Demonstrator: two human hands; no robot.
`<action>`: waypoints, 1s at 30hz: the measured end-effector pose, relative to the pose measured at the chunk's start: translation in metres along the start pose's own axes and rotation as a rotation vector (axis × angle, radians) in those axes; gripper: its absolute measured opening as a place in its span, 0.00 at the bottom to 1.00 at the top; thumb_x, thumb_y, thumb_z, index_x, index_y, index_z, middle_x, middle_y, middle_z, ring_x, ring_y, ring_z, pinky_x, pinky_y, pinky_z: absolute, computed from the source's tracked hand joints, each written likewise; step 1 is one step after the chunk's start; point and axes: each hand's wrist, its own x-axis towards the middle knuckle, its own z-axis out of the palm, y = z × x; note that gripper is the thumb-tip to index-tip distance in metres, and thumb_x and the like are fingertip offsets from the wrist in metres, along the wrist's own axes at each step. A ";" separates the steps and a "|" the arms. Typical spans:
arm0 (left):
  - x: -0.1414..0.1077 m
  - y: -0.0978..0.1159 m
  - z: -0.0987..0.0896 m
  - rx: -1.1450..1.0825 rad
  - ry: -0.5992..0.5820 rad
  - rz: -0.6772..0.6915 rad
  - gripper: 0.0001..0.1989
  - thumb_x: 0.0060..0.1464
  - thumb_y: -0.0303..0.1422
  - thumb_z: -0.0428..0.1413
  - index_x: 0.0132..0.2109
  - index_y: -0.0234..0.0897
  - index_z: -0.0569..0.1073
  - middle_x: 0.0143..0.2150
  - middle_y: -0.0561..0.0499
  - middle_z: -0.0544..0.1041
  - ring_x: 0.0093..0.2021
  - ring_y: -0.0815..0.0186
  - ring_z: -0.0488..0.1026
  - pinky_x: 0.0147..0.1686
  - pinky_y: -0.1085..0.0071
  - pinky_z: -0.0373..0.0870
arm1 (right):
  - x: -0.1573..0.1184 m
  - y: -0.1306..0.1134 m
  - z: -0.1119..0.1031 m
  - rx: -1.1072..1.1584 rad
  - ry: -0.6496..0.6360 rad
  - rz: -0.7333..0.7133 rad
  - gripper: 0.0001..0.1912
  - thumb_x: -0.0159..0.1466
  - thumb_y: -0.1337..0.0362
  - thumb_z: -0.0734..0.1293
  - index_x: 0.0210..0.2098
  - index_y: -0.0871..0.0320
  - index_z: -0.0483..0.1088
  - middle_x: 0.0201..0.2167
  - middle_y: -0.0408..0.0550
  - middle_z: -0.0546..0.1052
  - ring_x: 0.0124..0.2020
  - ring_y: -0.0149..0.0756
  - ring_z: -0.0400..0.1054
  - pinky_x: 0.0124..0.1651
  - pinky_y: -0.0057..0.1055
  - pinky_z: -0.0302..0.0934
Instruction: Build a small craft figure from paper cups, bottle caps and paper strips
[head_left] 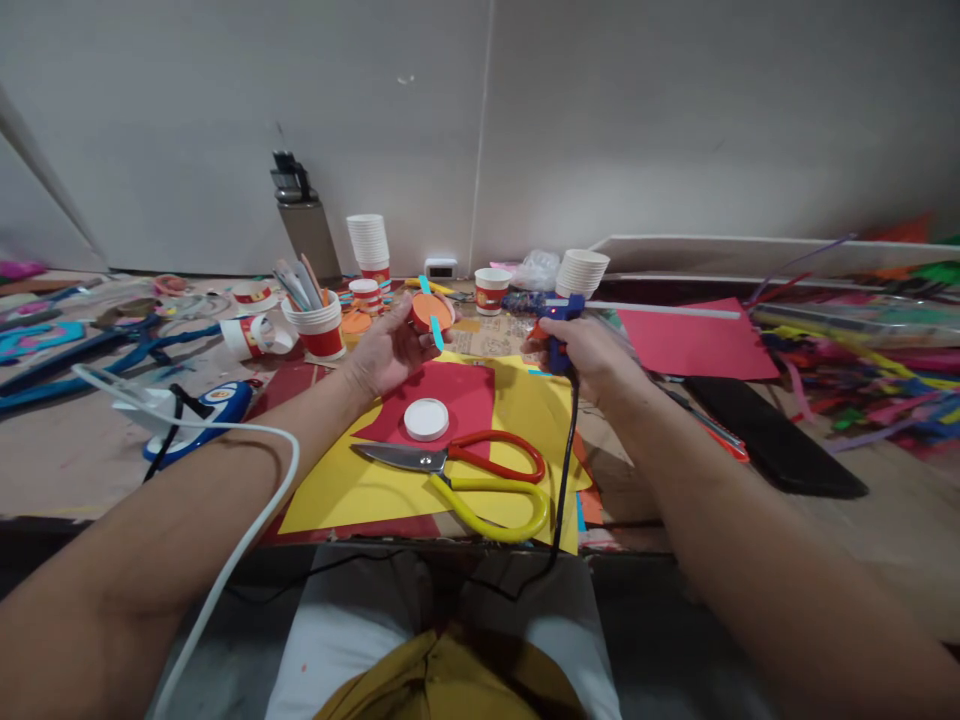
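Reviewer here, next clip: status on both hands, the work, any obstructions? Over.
Left hand holding orange disc with blue strips. Right hand gripping blue corded tool. Scissors on yellow sheet below; black cord beside them, possible snag.

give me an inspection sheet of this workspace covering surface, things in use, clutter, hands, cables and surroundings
surface: table with a yellow sheet and a red sheet on top
things in use: orange disc crossed by a blue strip; blue glue gun, red light showing; white lid on the red sheet; scissors lying nearby
clutter: stacked cups, cup of sticks, coloured strips at far right, blurred
hands: left hand holds the disc; right hand grips the glue gun
cables: black cord from the glue gun drops over the table edge; white cable passes before the left forearm
surroundings: pale wall behind; other people: nothing seen
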 end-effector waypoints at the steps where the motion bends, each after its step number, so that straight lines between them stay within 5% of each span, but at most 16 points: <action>1: 0.000 0.000 0.000 -0.006 0.010 0.010 0.24 0.60 0.48 0.49 0.51 0.33 0.73 0.44 0.41 0.80 0.32 0.66 0.78 0.31 0.72 0.74 | 0.006 0.004 -0.002 -0.164 0.027 -0.022 0.10 0.56 0.61 0.67 0.23 0.59 0.68 0.20 0.49 0.74 0.20 0.32 0.64 0.25 0.30 0.59; 6: 0.001 0.002 -0.002 -0.036 0.006 0.052 0.23 0.60 0.47 0.50 0.52 0.34 0.73 0.41 0.43 0.81 0.31 0.66 0.78 0.27 0.74 0.72 | 0.015 0.014 -0.013 -1.105 0.010 -0.083 0.19 0.58 0.50 0.66 0.26 0.62 0.71 0.29 0.62 0.77 0.34 0.47 0.72 0.36 0.37 0.60; 9: 0.001 0.001 -0.004 -0.037 0.017 0.061 0.22 0.58 0.47 0.52 0.49 0.34 0.74 0.40 0.44 0.81 0.32 0.65 0.78 0.27 0.75 0.71 | 0.003 0.006 -0.012 -1.351 0.094 -0.204 0.25 0.61 0.46 0.62 0.29 0.63 0.74 0.33 0.66 0.77 0.38 0.52 0.72 0.37 0.40 0.60; 12: 0.003 -0.001 -0.006 -0.037 0.018 0.052 0.21 0.56 0.47 0.55 0.46 0.34 0.75 0.39 0.45 0.80 0.32 0.66 0.78 0.27 0.74 0.71 | -0.018 -0.004 0.003 -1.236 0.102 -0.418 0.17 0.62 0.52 0.64 0.32 0.60 0.74 0.31 0.57 0.77 0.35 0.45 0.71 0.36 0.36 0.60; 16: 0.005 -0.004 -0.007 -0.026 0.022 0.073 0.20 0.52 0.48 0.59 0.42 0.35 0.75 0.37 0.47 0.80 0.30 0.68 0.77 0.26 0.76 0.69 | -0.043 -0.005 0.037 -0.879 -0.332 -0.612 0.13 0.64 0.56 0.64 0.39 0.59 0.73 0.34 0.50 0.77 0.33 0.35 0.69 0.36 0.31 0.61; 21: 0.007 -0.005 -0.007 -0.023 0.035 0.056 0.23 0.49 0.50 0.60 0.42 0.35 0.74 0.35 0.48 0.80 0.29 0.69 0.76 0.25 0.76 0.68 | -0.061 0.007 0.064 -0.844 -0.650 -0.715 0.25 0.61 0.54 0.68 0.55 0.56 0.66 0.49 0.54 0.71 0.48 0.43 0.67 0.48 0.39 0.63; 27: 0.008 -0.006 -0.011 -0.019 0.010 0.074 0.24 0.49 0.50 0.61 0.43 0.34 0.75 0.37 0.46 0.80 0.28 0.71 0.74 0.26 0.76 0.68 | -0.057 0.011 0.068 -0.855 -0.731 -0.726 0.17 0.61 0.62 0.68 0.50 0.55 0.69 0.47 0.53 0.72 0.50 0.44 0.65 0.51 0.43 0.62; 30: 0.009 -0.007 -0.013 -0.024 -0.011 0.087 0.23 0.48 0.49 0.62 0.43 0.34 0.75 0.37 0.46 0.79 0.29 0.70 0.74 0.27 0.75 0.68 | -0.051 0.008 0.059 -0.775 -0.699 -0.680 0.22 0.57 0.63 0.71 0.50 0.56 0.69 0.46 0.51 0.73 0.46 0.42 0.67 0.50 0.41 0.63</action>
